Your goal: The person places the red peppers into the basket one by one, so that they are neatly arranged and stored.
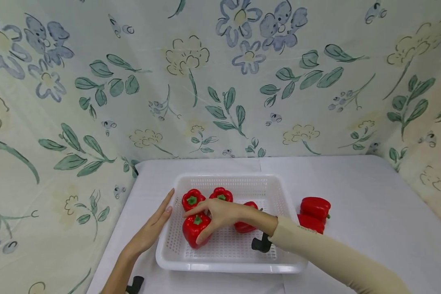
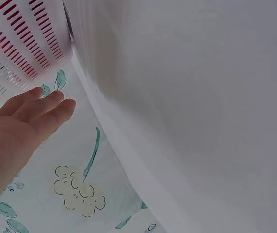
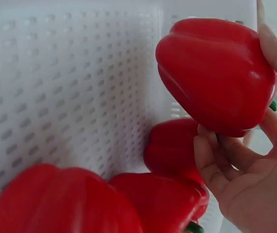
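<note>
From the head view, the right hand reaches across the white basket, fingers and thumb curled over a red pepper at the basket's front left. The pepper stands upright, green stem pointing up. The left hand lies flat beside the basket's left wall, fingers straight and together, holding nothing. Three more peppers sit in the basket behind and to the right of the held pepper; two other peppers lie on the white table just outside the right wall.

In the left wrist view, the left hand is flat with extended fingers next to the perforated basket wall.

In the right wrist view, the right hand grips the red pepper between fingers and thumb, above the perforated basket floor, other peppers close below it.
</note>
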`<state>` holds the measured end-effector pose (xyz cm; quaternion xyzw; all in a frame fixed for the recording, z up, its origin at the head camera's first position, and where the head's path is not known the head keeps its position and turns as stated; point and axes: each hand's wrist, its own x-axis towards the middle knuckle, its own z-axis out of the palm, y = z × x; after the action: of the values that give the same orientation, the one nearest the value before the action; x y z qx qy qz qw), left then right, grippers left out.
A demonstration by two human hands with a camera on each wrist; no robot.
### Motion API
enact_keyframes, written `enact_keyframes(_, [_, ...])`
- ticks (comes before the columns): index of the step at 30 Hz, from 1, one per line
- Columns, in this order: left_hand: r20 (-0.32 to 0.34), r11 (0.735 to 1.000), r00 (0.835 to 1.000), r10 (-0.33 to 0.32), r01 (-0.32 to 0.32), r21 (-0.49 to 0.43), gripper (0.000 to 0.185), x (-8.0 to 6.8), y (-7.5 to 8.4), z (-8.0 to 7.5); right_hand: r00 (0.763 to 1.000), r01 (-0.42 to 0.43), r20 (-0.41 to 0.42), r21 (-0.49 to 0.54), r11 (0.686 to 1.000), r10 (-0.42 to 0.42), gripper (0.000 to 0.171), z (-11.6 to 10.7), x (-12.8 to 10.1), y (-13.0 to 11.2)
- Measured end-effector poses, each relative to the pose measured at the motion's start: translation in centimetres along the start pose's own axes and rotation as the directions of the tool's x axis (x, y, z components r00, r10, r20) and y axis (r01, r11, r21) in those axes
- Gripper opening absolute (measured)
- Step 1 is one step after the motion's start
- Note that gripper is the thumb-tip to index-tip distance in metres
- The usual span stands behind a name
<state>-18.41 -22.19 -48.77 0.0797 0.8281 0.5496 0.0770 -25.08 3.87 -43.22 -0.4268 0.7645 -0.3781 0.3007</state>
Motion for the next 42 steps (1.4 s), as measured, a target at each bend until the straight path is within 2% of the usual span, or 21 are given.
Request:
enact_keyframes(8, [0.007,1.0,1.0,0.005,-0.005,-0.015,0.057,0.0,-0.2,0.1,0.999,-0.033,-0.015,0.034,0.999,0.033,0.068,1.2,0.2,0.6])
enact_keyframes(14, [0.004,1.0,1.0,0.0,0.0,-0.024,0.057,-0.1,-0.1,0.1,1.0,-0.016,-0.023,0.008,1.0,0.016,0.066,1.6,0.2,0.6])
enact_keyframes(21, [0.011,1.0,1.0,0.012,-0.011,-0.026,0.057,-0.1,-0.2,0.2,0.999,-0.008,-0.043,-0.103,0.995,0.003,0.07,2.2,0.5,0.3])
enact_keyframes(25, [0.016,1.0,1.0,0.015,-0.014,-0.02,0.057,-0.2,-0.4,0.1,0.999,-0.022,-0.052,-0.201,0.979,0.012,0.072,2.6,0.7,0.0])
enact_keyframes(29, [0.015,1.0,1.0,0.015,-0.015,-0.021,0.057,-0.3,-0.5,0.1,0.999,-0.016,-0.044,-0.252,0.968,0.005,0.074,2.8,0.8,-0.2])
enact_keyframes(42, [0.01,1.0,1.0,0.018,-0.018,-0.019,0.057,-0.3,-0.3,0.2,0.999,0.03,-0.012,-0.23,0.973,-0.034,0.081,2.3,0.1,0.2])
